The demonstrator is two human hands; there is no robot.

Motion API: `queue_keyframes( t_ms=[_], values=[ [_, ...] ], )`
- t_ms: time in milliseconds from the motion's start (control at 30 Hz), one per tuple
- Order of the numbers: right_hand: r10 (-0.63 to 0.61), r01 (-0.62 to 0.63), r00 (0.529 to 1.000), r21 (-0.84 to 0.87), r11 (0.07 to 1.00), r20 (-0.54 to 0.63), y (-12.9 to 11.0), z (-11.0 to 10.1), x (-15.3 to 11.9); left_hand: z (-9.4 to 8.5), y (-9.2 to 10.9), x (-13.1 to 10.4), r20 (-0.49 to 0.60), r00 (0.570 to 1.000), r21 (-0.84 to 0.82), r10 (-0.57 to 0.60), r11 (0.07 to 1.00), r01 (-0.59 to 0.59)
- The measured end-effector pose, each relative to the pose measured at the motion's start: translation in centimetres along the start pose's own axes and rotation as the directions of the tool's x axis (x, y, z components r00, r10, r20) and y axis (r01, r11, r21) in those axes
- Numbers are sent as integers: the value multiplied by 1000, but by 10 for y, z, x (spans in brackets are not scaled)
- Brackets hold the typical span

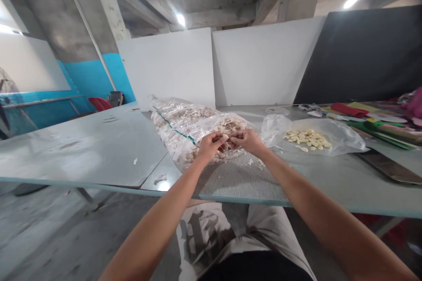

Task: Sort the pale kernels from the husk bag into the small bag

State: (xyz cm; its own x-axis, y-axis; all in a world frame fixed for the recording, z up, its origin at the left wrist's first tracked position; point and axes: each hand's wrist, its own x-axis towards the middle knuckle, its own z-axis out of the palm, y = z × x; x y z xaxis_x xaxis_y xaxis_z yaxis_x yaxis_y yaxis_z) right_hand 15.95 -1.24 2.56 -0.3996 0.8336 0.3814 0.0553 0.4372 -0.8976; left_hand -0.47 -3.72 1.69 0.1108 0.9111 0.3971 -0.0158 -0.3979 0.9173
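Note:
My left hand [211,145] pinches a pale garlic clove [226,137] between thumb and fingertips. Close beside it, my right hand [247,140] is closed in a pinch at the clove; what its fingertips grip is too small to make out. Both hands are over a clear plastic bag [184,116] with a blue-green edge strip, which holds garlic and papery skins. Behind my fingers lies a heap of garlic skins [232,125]. To the right, peeled garlic cloves [308,139] are spread on another clear plastic bag [346,140].
The grey table [99,153] has its front edge just before my lap. At the right lie a dark flat phone-like slab [389,164] and coloured sheets [372,116]. White panels [171,66] stand behind the table. Skin scraps [161,179] lie near the front edge.

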Motion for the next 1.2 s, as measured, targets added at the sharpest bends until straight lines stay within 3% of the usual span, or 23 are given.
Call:
queue_keyframes(
  t_ms=[200, 400, 533, 800, 1067, 1200],
  values=[
    [-34, 29, 996, -67, 997, -78, 4, 0, 2, 5, -5, 6, 16, 999, -123, -45, 991, 46],
    [-130, 77, 961, -218, 973, -244, 3, -18, 1, 38, -1, 29, 41, 988, -251, -148, 956, 153],
    [-143, 64, 944, -258, 964, -298, 8, -30, 3, 53, -2, 41, 93, 985, -301, -148, 938, 170],
    [-211, 73, 942, -455, 888, -260, 9, -26, 4, 37, -12, 38, 197, 969, -315, -148, 927, 205],
    [-291, 101, 921, -561, 822, -260, 5, -26, 1, 40, -11, 36, 94, 983, -288, -160, 940, 181],
    [-288, 99, 920, -554, 827, -266, 3, -24, -1, 39, -10, 35, -4, 995, -173, -101, 980, 99]
  ],
)
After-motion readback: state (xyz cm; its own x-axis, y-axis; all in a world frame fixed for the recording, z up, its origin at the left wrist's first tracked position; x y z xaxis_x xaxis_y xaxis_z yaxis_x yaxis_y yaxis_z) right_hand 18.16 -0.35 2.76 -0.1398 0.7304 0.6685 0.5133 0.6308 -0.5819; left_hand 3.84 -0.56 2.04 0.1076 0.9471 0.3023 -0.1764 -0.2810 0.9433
